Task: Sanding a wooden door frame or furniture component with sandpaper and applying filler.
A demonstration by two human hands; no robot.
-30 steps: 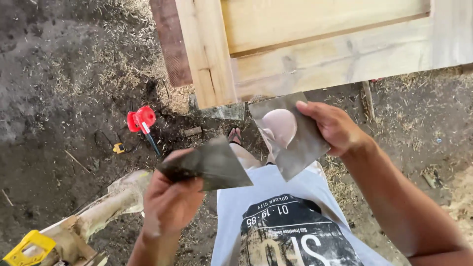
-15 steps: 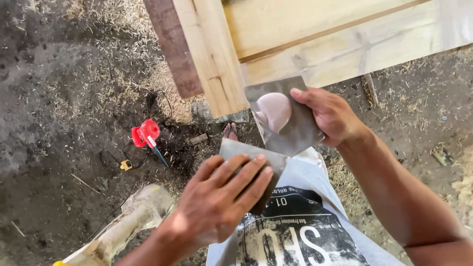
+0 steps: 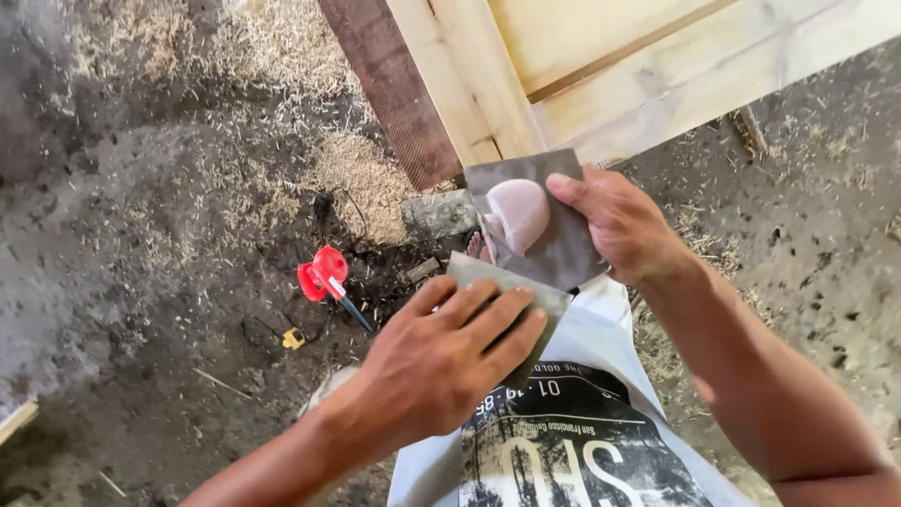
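Note:
My right hand [image 3: 615, 223] holds up a dark grey sheet of sandpaper [image 3: 554, 246] with a pale worn patch, thumb on its upper edge. My left hand [image 3: 441, 361] lies palm down, fingers spread, pressing a second grey sheet [image 3: 474, 270] flat against my lap. That second sheet sits just below the raised one, mostly hidden under my fingers. Beneath both is my white shirt [image 3: 563, 422] with a dark printed panel.
A pale wooden frame [image 3: 601, 66] with a dark brown plank [image 3: 399, 94] beside it rises ahead. A red plastic tool [image 3: 324, 274] lies on the dirt floor among sawdust, with a small yellow piece [image 3: 294, 338] near it and a grey block [image 3: 436, 214] by the frame's foot.
My left hand turned over from gripping the second sheet in the air to pressing it flat on my lap. The right hand has kept its sheet raised. The view shifted toward the frame.

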